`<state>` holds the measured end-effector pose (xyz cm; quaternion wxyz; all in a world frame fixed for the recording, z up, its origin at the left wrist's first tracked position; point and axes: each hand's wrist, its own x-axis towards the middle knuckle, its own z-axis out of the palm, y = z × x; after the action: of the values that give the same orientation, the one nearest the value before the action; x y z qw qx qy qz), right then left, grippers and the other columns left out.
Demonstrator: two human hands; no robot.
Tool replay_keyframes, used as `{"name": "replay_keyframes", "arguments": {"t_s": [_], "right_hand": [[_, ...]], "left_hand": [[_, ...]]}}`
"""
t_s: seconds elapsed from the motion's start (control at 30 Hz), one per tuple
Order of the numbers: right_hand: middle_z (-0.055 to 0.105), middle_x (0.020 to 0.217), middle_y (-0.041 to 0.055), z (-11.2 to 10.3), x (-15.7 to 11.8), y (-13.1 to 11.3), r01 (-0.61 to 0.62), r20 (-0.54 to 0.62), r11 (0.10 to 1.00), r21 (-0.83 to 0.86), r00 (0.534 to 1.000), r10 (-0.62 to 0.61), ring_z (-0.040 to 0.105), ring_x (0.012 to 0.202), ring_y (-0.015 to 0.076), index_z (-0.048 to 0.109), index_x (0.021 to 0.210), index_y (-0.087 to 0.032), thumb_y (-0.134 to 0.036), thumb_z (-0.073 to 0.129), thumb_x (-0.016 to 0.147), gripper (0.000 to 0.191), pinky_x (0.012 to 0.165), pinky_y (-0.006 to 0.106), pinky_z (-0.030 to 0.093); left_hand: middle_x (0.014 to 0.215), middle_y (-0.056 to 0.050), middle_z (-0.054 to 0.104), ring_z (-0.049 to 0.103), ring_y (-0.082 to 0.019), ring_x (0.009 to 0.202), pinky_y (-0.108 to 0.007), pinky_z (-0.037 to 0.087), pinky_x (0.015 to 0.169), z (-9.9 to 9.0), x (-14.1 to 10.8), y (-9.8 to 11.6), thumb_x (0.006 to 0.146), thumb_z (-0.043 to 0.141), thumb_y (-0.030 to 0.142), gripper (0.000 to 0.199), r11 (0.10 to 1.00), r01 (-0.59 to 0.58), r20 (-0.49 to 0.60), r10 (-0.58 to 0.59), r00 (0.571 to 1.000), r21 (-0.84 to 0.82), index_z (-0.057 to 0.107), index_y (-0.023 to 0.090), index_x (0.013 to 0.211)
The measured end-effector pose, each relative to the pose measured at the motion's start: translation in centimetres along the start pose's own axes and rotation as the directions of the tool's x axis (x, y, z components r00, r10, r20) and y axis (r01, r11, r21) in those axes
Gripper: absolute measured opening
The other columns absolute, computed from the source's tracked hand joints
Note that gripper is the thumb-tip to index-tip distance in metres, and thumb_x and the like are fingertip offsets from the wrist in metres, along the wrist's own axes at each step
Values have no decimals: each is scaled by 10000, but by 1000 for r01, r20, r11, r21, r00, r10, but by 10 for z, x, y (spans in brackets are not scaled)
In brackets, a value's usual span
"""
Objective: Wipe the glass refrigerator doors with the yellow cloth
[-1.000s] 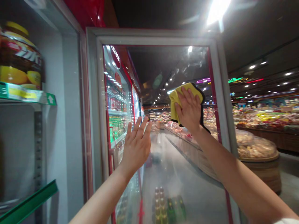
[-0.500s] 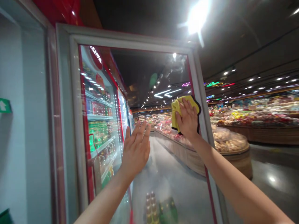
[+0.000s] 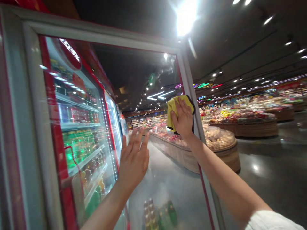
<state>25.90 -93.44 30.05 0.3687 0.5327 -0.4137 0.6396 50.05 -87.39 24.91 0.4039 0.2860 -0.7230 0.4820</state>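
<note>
A glass door (image 3: 105,33) with a grey frame and red inner edging stands swung out in front of me. Near its right side, my right hand (image 3: 184,119) presses a yellow cloth (image 3: 171,111) with black edging flat against the pane, fingers lying over the cloth. My left hand (image 3: 134,159) is raised in front of the middle of the pane, fingers stretched and apart, holding nothing. Whether its palm touches the glass I cannot tell.
Through the pane on the left show drink coolers with red frames and shelves of bottles (image 3: 78,143). More bottles (image 3: 150,212) appear low in the glass. A rounded wooden display stand (image 3: 227,158) with packaged goods is beyond the door's right edge; further stands lie behind.
My view has turned to the right, so the door and both hands appear further left. My right hand and the cloth stay at about the same spot on the glass.
</note>
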Motion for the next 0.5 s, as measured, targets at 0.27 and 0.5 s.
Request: {"name": "replay_keyframes", "arguments": {"t_s": [0.27,0.5], "right_hand": [[391,1609,154,0,-32,-3,29,59,999,-24,998,-28,304,1521,302,440,1495,-159,-271,371,1007,506,1205,540,314],[399,1601,166,-11,-6,35,31,133,997,-74,991,-21,341,1506,272,419,1509,-103,-200,369,1006,514,1213,461,347]], "left_hand": [[1631,-86,349,277,-265,1529,-532,164,1282,4,-2,0,952,519,169,753,999,-34,-17,33,999,-28,177,288,1613],[1635,-116,334,234,-257,1542,-505,126,1293,21,10,23,952,521,172,787,997,-68,-23,67,997,-39,115,236,1623]]}}
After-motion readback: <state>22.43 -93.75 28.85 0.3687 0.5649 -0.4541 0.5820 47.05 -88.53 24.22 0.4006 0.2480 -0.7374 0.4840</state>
